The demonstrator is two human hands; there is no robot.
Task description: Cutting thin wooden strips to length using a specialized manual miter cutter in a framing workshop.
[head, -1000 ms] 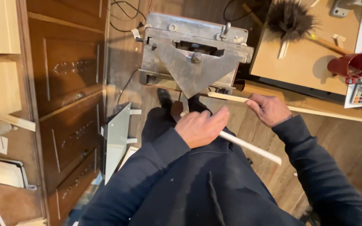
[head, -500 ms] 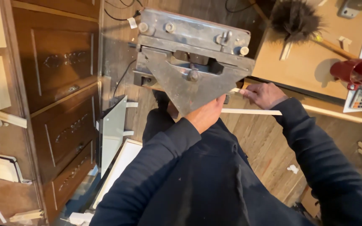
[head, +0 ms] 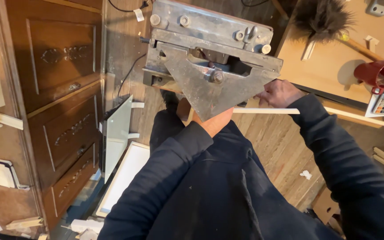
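In the head view, the person is standing over a grey metal mitre cutter (head: 210,66) with a triangular plate, sitting at the upper middle of the frame. A thin white strip (head: 267,111) is lying across the middle, its long axis running nearly level from under the plate's lower tip out to the right. The right hand (head: 278,92) is resting just above the strip's right part, fingers curled against the machine's edge; whether they are pinching the strip I cannot tell. The left hand (head: 214,122) is pressing up under the plate's tip, at the strip's hidden left end, and its fingers are out of sight. At the upper right a red cup (head: 378,73) and a feather duster (head: 321,18) are lying on a tan board (head: 334,58); dark wooden drawers (head: 63,89) are filling the left
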